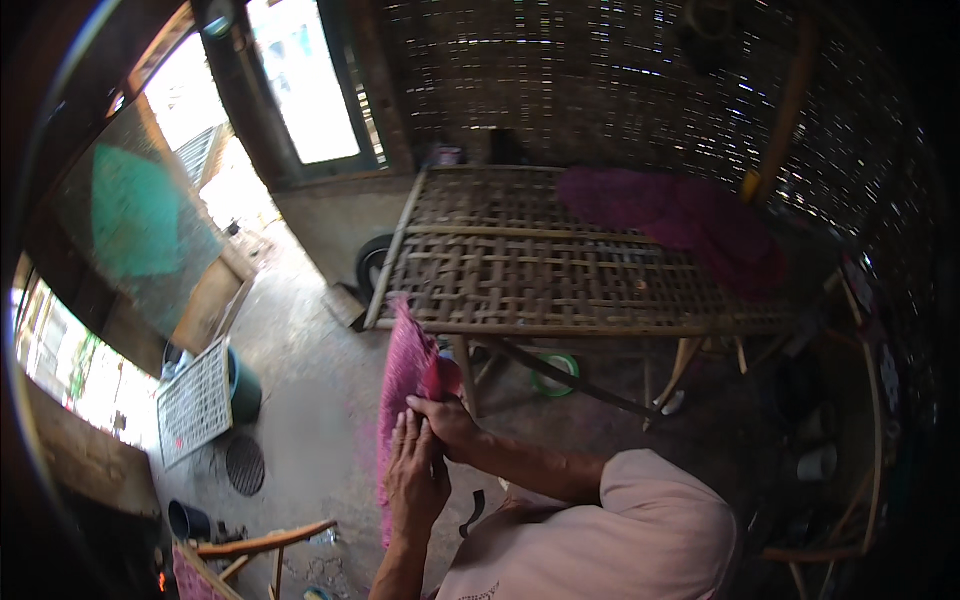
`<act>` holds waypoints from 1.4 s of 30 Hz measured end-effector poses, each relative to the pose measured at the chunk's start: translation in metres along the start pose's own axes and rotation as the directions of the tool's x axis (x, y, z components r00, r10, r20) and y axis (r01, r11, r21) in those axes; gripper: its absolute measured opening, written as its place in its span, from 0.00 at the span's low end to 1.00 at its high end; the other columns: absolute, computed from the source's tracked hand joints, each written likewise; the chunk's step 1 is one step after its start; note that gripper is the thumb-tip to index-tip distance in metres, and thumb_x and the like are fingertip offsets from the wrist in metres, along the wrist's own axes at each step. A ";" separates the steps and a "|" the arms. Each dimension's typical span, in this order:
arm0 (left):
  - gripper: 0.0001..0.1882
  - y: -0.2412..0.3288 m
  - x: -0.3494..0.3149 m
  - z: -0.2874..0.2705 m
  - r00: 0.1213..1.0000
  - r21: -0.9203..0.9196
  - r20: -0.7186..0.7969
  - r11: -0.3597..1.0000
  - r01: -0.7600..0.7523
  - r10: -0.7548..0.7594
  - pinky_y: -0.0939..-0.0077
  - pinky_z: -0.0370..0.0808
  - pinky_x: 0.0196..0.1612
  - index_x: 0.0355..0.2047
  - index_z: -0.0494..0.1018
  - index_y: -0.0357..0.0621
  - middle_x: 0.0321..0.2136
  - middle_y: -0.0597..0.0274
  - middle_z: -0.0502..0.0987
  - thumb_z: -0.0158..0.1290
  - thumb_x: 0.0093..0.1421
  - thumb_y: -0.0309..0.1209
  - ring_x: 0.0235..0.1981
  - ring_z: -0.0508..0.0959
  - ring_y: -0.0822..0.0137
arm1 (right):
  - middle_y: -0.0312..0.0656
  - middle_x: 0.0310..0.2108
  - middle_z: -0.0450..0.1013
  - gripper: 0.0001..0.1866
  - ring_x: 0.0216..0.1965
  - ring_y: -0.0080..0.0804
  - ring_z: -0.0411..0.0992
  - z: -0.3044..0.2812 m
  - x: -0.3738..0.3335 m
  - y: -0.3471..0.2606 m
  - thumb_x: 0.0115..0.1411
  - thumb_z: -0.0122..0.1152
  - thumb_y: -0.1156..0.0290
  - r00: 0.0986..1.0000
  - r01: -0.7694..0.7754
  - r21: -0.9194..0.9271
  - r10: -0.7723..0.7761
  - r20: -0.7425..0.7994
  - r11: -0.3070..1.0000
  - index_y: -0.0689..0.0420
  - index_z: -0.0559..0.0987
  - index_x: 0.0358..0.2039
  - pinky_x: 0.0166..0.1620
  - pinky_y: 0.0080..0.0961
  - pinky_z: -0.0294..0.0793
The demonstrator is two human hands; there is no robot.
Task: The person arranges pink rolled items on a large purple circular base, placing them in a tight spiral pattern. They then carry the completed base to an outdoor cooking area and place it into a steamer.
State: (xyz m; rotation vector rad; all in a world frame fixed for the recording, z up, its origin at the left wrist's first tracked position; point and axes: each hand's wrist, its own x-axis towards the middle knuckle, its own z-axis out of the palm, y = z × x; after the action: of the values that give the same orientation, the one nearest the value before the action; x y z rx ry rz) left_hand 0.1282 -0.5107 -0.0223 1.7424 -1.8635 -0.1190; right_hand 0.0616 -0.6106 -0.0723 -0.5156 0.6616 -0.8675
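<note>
A length of pink mesh cloth stretches upright in front of me, and its lower end trails down past my left wrist. My right hand is closed on a bunched, darker pink part of it, with the thumb toward the mesh. Against the mesh and touching my right hand lies my left hand, its fingers stretched out and close together. The palm side of my left hand is hidden.
Beyond my hands stands a woven bamboo platform with a heap of dark pink mesh on it. At left are a white grid rack, a green bin and a dark bucket. A wooden stand sits at lower left.
</note>
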 end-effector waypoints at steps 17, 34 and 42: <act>0.22 -0.100 -0.092 0.093 0.789 -0.389 0.231 0.690 0.611 -0.569 0.66 0.70 0.55 0.55 0.69 0.38 0.53 0.49 0.73 0.53 0.63 0.33 0.54 0.73 0.57 | 0.40 0.49 0.74 0.25 0.48 0.31 0.73 -0.294 -0.114 -0.505 0.56 0.64 0.63 0.527 0.722 -0.370 -0.812 -0.252 0.584 0.59 0.73 0.53 0.53 0.29 0.73; 0.21 -0.269 -0.318 0.185 0.080 0.239 0.123 0.108 0.965 -0.989 0.55 0.76 0.41 0.30 0.81 0.43 0.33 0.44 0.80 0.63 0.46 0.49 0.37 0.80 0.47 | 0.48 0.59 0.65 0.24 0.59 0.37 0.64 -0.287 -0.025 -0.105 0.67 0.52 0.64 0.183 0.247 -0.932 -0.957 -0.226 0.267 0.65 0.67 0.58 0.60 0.30 0.62; 0.22 -0.247 -0.310 0.189 0.154 -0.179 0.241 0.112 0.977 -0.958 0.64 0.74 0.48 0.40 0.80 0.42 0.42 0.50 0.80 0.55 0.53 0.46 0.45 0.79 0.55 | 0.50 0.40 0.78 0.18 0.41 0.36 0.77 -0.146 0.049 0.130 0.58 0.63 0.63 0.919 0.184 -0.940 0.288 0.268 0.288 0.60 0.79 0.46 0.46 0.32 0.75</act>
State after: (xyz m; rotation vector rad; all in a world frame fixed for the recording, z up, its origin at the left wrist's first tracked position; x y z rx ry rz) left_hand 0.2535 -0.3152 -0.3956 2.4250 -0.2670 -0.9366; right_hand 0.0495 -0.6007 -0.2734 -1.7576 0.7742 -0.1323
